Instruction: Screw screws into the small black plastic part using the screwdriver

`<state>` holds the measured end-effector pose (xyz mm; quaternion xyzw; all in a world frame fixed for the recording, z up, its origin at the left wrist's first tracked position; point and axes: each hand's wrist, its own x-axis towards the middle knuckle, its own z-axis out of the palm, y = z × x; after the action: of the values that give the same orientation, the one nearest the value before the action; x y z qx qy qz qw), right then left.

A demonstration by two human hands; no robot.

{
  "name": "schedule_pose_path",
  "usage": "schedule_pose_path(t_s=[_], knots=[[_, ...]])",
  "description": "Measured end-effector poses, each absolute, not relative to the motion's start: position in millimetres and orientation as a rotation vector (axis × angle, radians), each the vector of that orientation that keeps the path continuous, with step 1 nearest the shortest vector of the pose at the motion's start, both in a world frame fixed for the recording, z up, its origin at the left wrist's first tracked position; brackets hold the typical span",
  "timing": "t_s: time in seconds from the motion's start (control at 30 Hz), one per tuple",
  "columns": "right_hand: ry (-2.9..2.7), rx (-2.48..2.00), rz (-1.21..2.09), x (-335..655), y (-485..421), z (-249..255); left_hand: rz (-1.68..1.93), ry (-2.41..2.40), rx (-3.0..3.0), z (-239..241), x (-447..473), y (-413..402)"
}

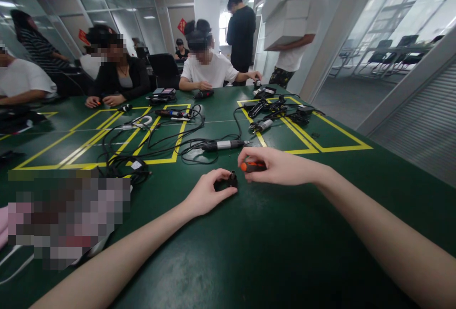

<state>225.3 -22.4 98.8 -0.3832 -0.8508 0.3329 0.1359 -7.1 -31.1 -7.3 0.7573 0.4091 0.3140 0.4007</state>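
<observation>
On the green table, my left hand (pixel 206 192) curls its thumb and fingers around a small black part (pixel 232 180), which stands on the surface. My right hand (pixel 281 166) hovers just to the right of it, closed around a short orange-and-grey tool handle (pixel 253 166). The handle's orange end points left, towards the black part, and they are apart. No shaft shows on the handle; my fingers hide part of it. Beyond both hands lies a black and silver electric screwdriver (pixel 224 145) with a cable.
Yellow tape (pixel 342 148) marks rectangles on the green table (pixel 221 252). Tangled black cables (pixel 135 168) lie to the left, more corded tools (pixel 263 126) at the back right. A blurred-out item (pixel 78 218) sits at the near left. Co-workers (pixel 206 69) sit across; one person carries white boxes (pixel 285 12).
</observation>
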Motion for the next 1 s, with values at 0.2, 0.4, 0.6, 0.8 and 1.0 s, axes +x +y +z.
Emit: schedule_pose_path(t_s=[0.2,0.4,0.6,0.8,1.0], knots=[[-2.133,-0.859,1.117,226,-36,119,0.733,0.991,2.035,-3,-10,-30],[-1.994,-0.829,0.779,225,-36,118,0.662,0.907,1.995,4,-12,-29],[-2.026,-0.848,0.645,224,-38,119,0.666,0.960,1.963,1,-13,-28],[-2.141,-0.881,0.437,221,-41,121,0.688,0.976,1.909,0,-12,-26],[-2.192,-0.894,0.375,218,-42,118,0.684,0.952,1.844,-7,-13,-23]])
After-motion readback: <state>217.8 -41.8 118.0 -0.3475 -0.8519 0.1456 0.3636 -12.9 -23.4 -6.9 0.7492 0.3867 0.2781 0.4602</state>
